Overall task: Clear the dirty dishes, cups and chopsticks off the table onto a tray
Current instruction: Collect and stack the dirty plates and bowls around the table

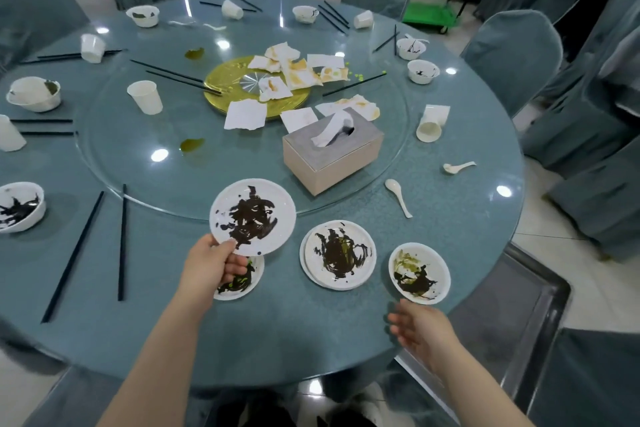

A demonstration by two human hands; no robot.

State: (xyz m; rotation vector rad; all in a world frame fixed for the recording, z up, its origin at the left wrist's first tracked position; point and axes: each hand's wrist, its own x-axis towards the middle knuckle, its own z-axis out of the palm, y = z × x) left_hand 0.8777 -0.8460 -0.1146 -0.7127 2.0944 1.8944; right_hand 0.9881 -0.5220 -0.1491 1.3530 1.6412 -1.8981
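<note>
My left hand (211,265) pinches the near rim of a white plate (252,217) smeared with dark sauce and holds it above the table. Under that hand lies a small dirty dish (242,282). To the right sit stacked dirty plates (337,255) and a dirty bowl (419,272). My right hand (420,328) hovers open just below that bowl, holding nothing. A metal tray (512,315) rests beyond the table's right edge. Black chopsticks (121,243) lie at the left, and two white spoons (398,196) at the right.
A tissue box (332,154) stands on the glass turntable (138,166) among used napkins and a gold centre disc (228,80). Paper cups (145,97), bowls (34,94) and more chopsticks ring the round table. Covered chairs (512,55) surround it.
</note>
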